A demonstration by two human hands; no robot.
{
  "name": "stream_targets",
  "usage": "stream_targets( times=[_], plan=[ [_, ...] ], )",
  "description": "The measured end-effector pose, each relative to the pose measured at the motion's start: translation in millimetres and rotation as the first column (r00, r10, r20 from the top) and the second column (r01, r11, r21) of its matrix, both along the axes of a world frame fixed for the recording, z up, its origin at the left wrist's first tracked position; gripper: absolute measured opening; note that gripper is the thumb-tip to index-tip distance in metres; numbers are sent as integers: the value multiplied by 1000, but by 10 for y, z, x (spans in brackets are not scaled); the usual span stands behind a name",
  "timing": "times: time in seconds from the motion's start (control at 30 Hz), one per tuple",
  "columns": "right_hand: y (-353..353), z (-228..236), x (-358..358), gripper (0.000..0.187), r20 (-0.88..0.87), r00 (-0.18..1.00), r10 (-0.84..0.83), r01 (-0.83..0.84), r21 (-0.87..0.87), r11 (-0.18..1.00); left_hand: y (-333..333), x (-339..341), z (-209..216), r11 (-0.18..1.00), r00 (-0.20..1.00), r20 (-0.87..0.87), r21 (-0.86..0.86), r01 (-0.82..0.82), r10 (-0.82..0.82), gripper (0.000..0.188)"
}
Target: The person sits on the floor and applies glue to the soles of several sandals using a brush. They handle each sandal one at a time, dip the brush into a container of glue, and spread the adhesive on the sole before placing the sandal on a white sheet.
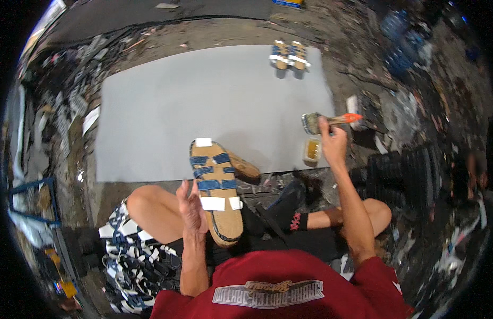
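Note:
My left hand (192, 208) is closed along the left edge of a tan sandal bottom (226, 226), holding it tilted up above my lap. Blue denim strap ends (208, 184) and white strips (213, 203) lie folded over its face. Part of my left fingers is hidden behind it. Just behind this piece, another brown sole-shaped piece (245, 168) rests at the near edge of the grey sheet. In my right hand (334, 142) is a paintbrush (313, 122), gripped by its orange-tipped handle, bristles pointing left. Below the brush stands a small clear tub (312, 151) of amber liquid.
A grey sheet (204, 95) covers the ground ahead, with a pair of strapped sandals (289, 55) at its far right. Many straps (140, 266) are heaped at my left. Dark stacked pieces (403, 178) stand at right, and blue plastic bottles (398, 26) lie far right.

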State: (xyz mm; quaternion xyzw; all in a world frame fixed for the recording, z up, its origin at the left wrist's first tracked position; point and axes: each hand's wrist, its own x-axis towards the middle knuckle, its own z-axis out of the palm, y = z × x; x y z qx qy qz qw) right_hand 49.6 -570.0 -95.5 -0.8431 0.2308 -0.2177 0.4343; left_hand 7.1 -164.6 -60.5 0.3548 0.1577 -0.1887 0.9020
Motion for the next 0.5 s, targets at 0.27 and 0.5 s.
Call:
stream_targets(
  times=[0.27,0.5],
  plan=[
    [-577,-1264,-267,53,-329,892,-309,97,-529,843,-260,-7,-166,999,991,127,-25,40,-36,67],
    [-495,-1443,-316,50,-349,909,-229,-56,-644,763,-317,-110,-70,984,988,-74,-110,-140,133,64]
  ],
)
